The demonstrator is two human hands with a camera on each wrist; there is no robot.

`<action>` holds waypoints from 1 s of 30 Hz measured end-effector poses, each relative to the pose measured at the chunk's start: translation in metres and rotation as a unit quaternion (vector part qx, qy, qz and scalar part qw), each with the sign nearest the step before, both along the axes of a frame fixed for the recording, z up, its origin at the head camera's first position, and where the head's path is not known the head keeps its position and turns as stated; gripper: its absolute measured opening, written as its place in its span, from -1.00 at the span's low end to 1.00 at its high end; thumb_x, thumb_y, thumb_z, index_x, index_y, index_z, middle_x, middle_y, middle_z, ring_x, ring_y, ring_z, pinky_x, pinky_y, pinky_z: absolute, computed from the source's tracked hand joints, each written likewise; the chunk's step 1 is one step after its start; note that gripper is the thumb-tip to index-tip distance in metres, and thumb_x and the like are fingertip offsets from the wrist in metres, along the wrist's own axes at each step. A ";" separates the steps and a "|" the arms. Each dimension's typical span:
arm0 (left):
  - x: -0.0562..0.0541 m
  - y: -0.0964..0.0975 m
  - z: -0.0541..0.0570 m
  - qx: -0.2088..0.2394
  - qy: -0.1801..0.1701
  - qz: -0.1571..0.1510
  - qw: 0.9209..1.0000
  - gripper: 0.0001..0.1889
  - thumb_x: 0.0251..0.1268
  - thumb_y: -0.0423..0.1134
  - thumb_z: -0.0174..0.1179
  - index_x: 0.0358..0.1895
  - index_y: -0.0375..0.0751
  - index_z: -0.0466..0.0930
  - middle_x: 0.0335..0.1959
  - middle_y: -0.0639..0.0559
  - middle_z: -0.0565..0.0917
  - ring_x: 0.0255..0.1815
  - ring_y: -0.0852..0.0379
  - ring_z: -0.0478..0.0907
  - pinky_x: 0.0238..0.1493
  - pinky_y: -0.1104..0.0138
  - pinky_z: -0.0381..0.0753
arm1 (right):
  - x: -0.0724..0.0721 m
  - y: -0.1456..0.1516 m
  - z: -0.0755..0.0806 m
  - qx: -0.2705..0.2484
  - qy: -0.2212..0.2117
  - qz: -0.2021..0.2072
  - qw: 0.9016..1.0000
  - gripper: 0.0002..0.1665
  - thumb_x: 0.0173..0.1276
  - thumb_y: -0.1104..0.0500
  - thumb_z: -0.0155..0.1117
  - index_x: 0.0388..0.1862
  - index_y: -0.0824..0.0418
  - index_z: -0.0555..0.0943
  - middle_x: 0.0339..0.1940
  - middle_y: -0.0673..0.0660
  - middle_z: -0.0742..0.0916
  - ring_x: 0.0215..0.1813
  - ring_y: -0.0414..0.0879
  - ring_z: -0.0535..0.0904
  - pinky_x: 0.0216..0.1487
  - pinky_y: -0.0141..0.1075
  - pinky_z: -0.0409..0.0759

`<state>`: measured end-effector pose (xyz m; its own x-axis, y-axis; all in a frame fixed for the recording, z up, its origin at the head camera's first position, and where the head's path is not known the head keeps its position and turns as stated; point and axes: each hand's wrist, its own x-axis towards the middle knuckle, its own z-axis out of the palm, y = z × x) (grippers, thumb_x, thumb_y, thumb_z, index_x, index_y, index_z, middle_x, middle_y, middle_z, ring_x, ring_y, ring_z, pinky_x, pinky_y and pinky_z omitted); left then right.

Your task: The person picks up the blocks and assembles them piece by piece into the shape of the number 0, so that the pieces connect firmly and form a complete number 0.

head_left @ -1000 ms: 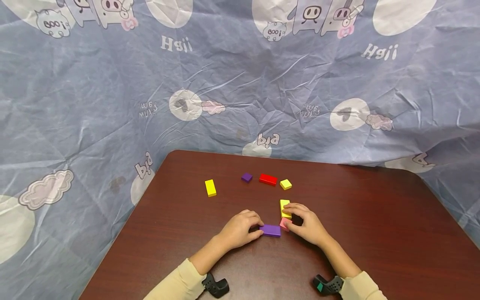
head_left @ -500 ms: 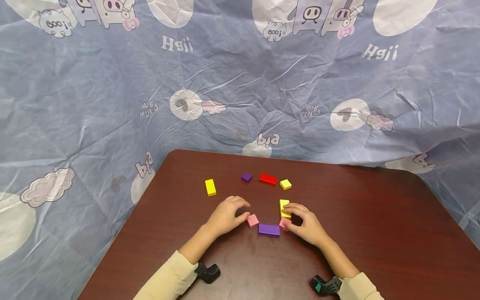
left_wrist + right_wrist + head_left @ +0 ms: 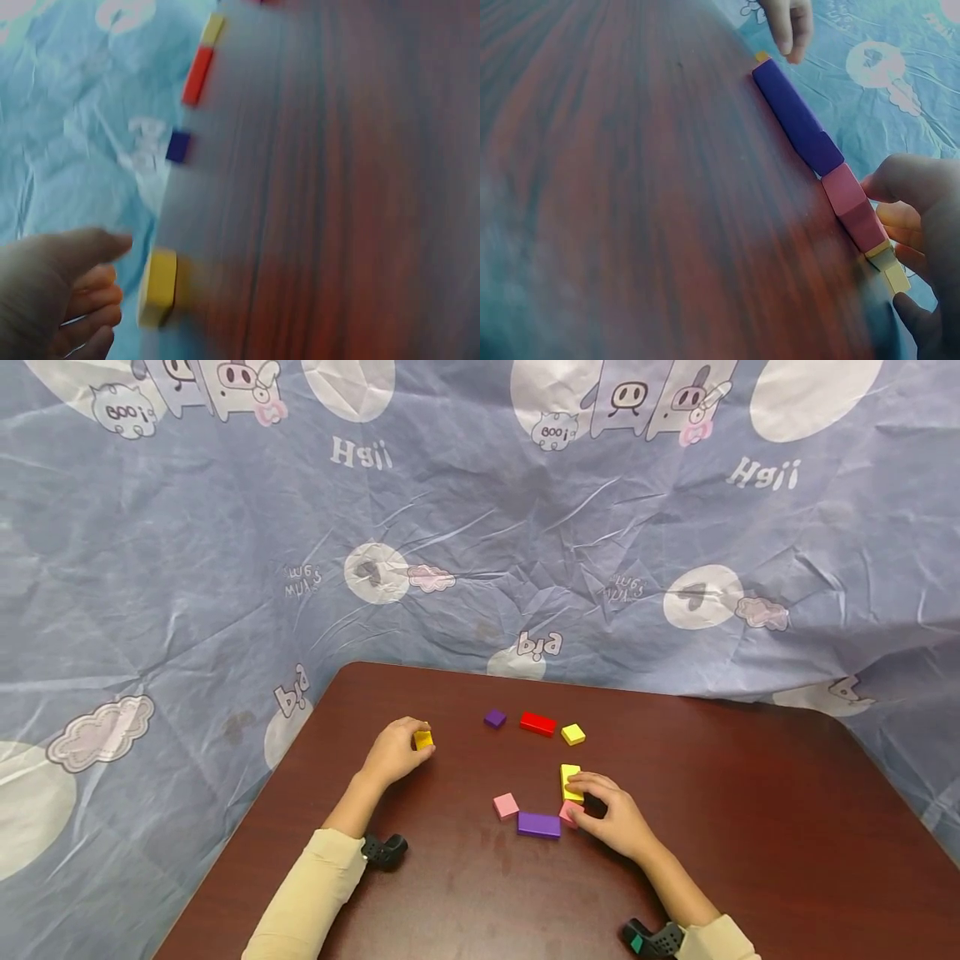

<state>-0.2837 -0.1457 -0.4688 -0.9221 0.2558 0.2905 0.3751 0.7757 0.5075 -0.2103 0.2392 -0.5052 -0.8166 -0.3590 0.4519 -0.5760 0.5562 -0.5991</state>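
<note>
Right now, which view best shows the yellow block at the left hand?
Left wrist: the yellow block looks largest, uncovered though blurred. In the head view, the left hand partly hides it; right wrist shows a yellow sliver, probably it.

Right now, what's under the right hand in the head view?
Partly covered by the right hand: a yellow block and a pink block. The portions it overlaps, and anything fully beneath it, can't be seen.

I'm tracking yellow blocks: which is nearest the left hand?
The leftmost yellow block; the other oblong one is by the right hand, the small one near the red block.
</note>
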 end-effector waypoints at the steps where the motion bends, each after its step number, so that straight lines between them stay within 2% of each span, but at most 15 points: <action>1: -0.003 -0.005 -0.001 0.002 -0.011 0.001 1.000 -0.56 0.12 -0.19 0.41 0.05 -0.34 0.62 0.04 -0.15 0.63 0.02 -0.11 0.54 0.06 0.06 0.53 | 0.000 0.000 0.000 -0.002 0.000 0.000 1.000 -0.61 0.08 0.25 0.51 -0.06 0.19 0.70 0.12 0.15 0.65 0.21 0.12 0.50 0.25 -0.65 0.13; 6: -0.016 -0.021 -0.010 0.013 -0.052 -0.013 0.998 -0.39 0.07 -0.16 0.45 0.19 -0.35 0.52 0.14 -0.19 0.56 0.13 -0.15 0.49 0.16 0.03 0.46 | -0.001 0.002 -0.001 -0.004 -0.003 -0.002 1.000 -0.61 0.09 0.25 0.51 -0.06 0.19 0.70 0.12 0.14 0.65 0.21 0.11 0.50 0.24 -0.65 0.14; 12: -0.025 -0.026 -0.019 0.029 -0.068 -0.028 0.997 -0.36 0.05 -0.18 0.46 0.24 -0.31 0.51 0.18 -0.19 0.54 0.16 -0.14 0.48 0.18 0.05 0.46 | 0.000 0.003 0.000 -0.004 -0.010 -0.002 1.000 -0.60 0.09 0.25 0.51 -0.05 0.19 0.70 0.13 0.15 0.64 0.22 0.11 0.49 0.24 -0.65 0.13; 23: -0.026 -0.023 -0.019 0.053 -0.069 -0.018 0.996 -0.38 0.02 -0.20 0.48 0.20 -0.32 0.54 0.11 -0.18 0.56 0.08 -0.11 0.52 0.12 0.07 0.50 | -0.001 0.000 0.004 0.014 -0.017 -0.011 1.000 -0.61 0.09 0.20 0.51 -0.05 0.17 0.70 0.13 0.10 0.65 0.23 0.09 0.49 0.25 -0.62 0.14; 30: -0.023 -0.011 -0.018 0.062 -0.053 -0.041 0.996 -0.41 -0.01 -0.21 0.49 0.16 -0.30 0.57 0.09 -0.13 0.58 0.05 -0.08 0.53 0.09 0.09 0.52 | 0.000 0.001 0.001 0.013 -0.016 -0.010 1.000 -0.61 0.11 0.20 0.51 -0.04 0.16 0.70 0.14 0.09 0.65 0.24 0.09 0.49 0.26 -0.61 0.14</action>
